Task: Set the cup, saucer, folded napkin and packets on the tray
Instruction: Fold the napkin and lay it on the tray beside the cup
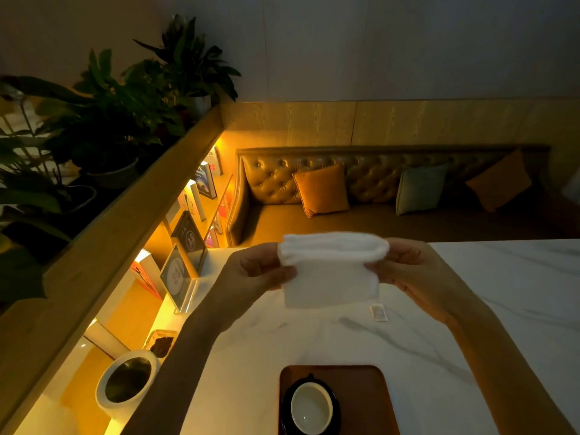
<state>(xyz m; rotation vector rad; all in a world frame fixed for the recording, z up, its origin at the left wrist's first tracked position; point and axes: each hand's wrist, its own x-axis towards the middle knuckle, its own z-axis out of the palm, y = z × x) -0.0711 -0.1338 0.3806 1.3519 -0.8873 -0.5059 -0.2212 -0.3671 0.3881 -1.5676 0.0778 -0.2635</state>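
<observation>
Both my hands hold a white napkin [331, 271] up above the marble table [470, 356], its top edge folded over. My left hand [257, 271] pinches its left side and my right hand [405, 271] pinches its right side. Near the bottom of the view a brown wooden tray [370, 390] lies on the table. On the tray's left part a white cup [311, 408] stands on a dark saucer [287, 412]. One small pale packet [378, 312] lies on the table just below the napkin's right corner.
An acrylic sign holder [180, 277] stands at the table's left edge. Left of the table run a lit shelf with books [201, 186] and a white pot [125, 384]. A tufted sofa with cushions [323, 191] lies beyond the table, plants [103, 120] at upper left.
</observation>
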